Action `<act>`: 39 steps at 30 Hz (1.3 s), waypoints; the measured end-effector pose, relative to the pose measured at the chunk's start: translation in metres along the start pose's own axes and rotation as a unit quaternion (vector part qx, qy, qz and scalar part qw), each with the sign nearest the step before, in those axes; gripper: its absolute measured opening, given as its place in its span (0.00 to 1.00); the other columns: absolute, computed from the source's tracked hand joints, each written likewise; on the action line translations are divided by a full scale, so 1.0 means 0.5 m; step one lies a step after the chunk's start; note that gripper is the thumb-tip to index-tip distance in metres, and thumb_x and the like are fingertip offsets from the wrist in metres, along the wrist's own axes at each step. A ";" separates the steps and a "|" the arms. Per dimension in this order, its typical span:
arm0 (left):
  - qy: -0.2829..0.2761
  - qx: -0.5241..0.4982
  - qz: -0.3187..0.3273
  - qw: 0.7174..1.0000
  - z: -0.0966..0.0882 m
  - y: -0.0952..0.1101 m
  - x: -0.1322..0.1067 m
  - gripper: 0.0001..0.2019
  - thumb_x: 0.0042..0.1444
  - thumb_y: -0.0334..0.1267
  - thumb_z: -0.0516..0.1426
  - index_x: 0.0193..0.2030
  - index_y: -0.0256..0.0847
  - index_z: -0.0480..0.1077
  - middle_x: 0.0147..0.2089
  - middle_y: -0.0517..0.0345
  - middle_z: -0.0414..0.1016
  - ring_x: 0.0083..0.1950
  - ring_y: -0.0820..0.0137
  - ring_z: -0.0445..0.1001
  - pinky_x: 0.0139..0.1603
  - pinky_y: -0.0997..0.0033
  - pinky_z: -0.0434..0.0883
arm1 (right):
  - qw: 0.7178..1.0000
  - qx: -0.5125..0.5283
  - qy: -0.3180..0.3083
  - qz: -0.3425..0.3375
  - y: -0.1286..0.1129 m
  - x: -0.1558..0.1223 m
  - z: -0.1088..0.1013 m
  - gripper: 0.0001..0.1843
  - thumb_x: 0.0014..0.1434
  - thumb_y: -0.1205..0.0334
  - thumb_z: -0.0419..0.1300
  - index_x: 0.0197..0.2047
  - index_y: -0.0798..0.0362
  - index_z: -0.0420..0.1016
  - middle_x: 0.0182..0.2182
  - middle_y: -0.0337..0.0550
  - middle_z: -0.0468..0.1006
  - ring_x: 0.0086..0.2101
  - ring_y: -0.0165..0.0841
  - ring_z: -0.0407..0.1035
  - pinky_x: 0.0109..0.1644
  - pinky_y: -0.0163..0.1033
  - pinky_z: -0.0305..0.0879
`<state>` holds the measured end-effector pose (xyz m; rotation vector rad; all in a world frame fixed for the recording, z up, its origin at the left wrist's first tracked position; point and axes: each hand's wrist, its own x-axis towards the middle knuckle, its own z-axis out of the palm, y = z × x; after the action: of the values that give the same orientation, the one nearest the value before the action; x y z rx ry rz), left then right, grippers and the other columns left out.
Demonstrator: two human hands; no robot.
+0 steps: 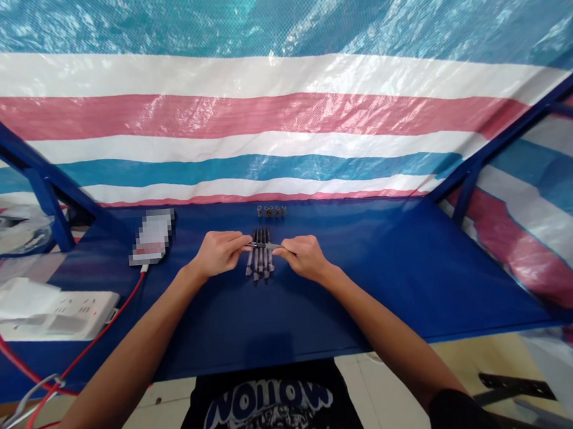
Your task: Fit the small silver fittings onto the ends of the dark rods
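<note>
At your far left, a white power strip (92, 301) sits on the blue tabletop (421, 283), and a red cable (125, 308) runs up to the phone (152, 237), which lies well apart from your work.

Next comes your left hand (223, 252), its thumb and forefinger pinching the left, darker end of a slim piece (263, 245). That piece is held roughly level between your two hands, in front of your body. Whether it is one part or two meeting in the middle, I cannot tell.

Below and behind it lie several dark rods (259, 268), side by side and pointing away from you, near both hands. Beyond their far ends, a short row of small metal cylinders (271, 211) stands apart from them.

Your right hand (302, 254) pinches the paler end of the same slim piece between thumb and forefinger, the other fingers curled in.

I judge the work to be partway along: one piece is in your grip, the rods are gathered in a group, and the cylinders look untouched. Which rods are finished and which are left, they are too small to tell.
</note>
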<state>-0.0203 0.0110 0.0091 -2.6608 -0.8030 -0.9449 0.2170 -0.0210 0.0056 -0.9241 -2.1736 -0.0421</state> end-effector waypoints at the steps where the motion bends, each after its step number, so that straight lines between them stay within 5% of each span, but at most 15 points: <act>1: -0.003 0.000 0.000 1.000 -0.001 -0.001 0.000 0.12 0.63 0.37 0.48 0.37 0.40 0.73 0.27 0.58 0.75 0.26 0.75 0.71 0.26 0.77 0.62 | 1.000 -0.003 -0.001 -0.004 -0.001 0.000 0.001 0.29 0.68 0.48 0.44 0.18 0.54 0.56 0.14 0.35 0.58 0.18 0.24 0.52 0.26 0.33 0.48; 5: -0.006 -0.004 -0.008 1.000 -0.009 -0.014 -0.005 0.13 0.62 0.37 0.48 0.36 0.40 0.73 0.28 0.57 0.76 0.27 0.75 0.72 0.27 0.77 0.63 | 1.000 0.003 0.000 -0.006 0.001 0.001 -0.004 0.29 0.68 0.50 0.45 0.17 0.53 0.54 0.14 0.34 0.57 0.18 0.24 0.51 0.26 0.34 0.47; 12: 0.079 0.042 -0.079 0.993 -0.024 -0.040 -0.012 0.11 0.62 0.38 0.51 0.35 0.38 0.74 0.28 0.57 0.77 0.25 0.74 0.73 0.26 0.77 0.64 | 0.993 0.039 0.063 0.096 0.041 -0.003 -0.030 0.27 0.67 0.54 0.47 0.18 0.52 0.47 0.15 0.32 0.50 0.17 0.23 0.47 0.24 0.34 0.45; 16: 0.062 0.032 -0.033 0.997 -0.014 -0.024 -0.008 0.11 0.62 0.36 0.51 0.36 0.39 0.74 0.27 0.58 0.77 0.25 0.74 0.73 0.26 0.77 0.64 | 0.995 0.055 0.048 0.066 0.038 -0.002 -0.026 0.26 0.67 0.54 0.47 0.18 0.52 0.47 0.15 0.32 0.50 0.17 0.23 0.46 0.24 0.34 0.44; 23: 0.063 0.037 -0.066 0.995 -0.009 -0.031 -0.015 0.11 0.61 0.38 0.51 0.35 0.39 0.74 0.27 0.58 0.77 0.25 0.74 0.73 0.25 0.76 0.63 | 0.997 0.059 0.026 0.038 0.021 -0.002 -0.028 0.26 0.68 0.53 0.46 0.19 0.52 0.47 0.15 0.33 0.51 0.17 0.23 0.47 0.24 0.34 0.45; 30: 0.062 0.005 -0.006 0.998 0.008 0.004 -0.005 0.10 0.62 0.35 0.51 0.35 0.38 0.73 0.25 0.59 0.75 0.22 0.75 0.70 0.23 0.76 0.62 | 0.997 0.073 0.004 0.024 0.011 -0.004 -0.017 0.27 0.68 0.51 0.44 0.18 0.52 0.48 0.15 0.32 0.51 0.17 0.23 0.46 0.24 0.33 0.45; 39: 0.071 -0.014 -0.015 0.997 0.010 0.013 -0.009 0.11 0.61 0.36 0.50 0.35 0.39 0.73 0.25 0.58 0.75 0.22 0.75 0.71 0.23 0.76 0.63 | 0.995 0.086 -0.040 0.020 -0.009 -0.003 -0.018 0.28 0.68 0.50 0.41 0.18 0.52 0.48 0.15 0.34 0.54 0.17 0.24 0.47 0.24 0.34 0.45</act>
<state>-0.0171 0.0056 0.0022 -2.5770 -0.8051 -1.1461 0.2206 -0.0279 0.0122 -0.8845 -2.1921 0.2026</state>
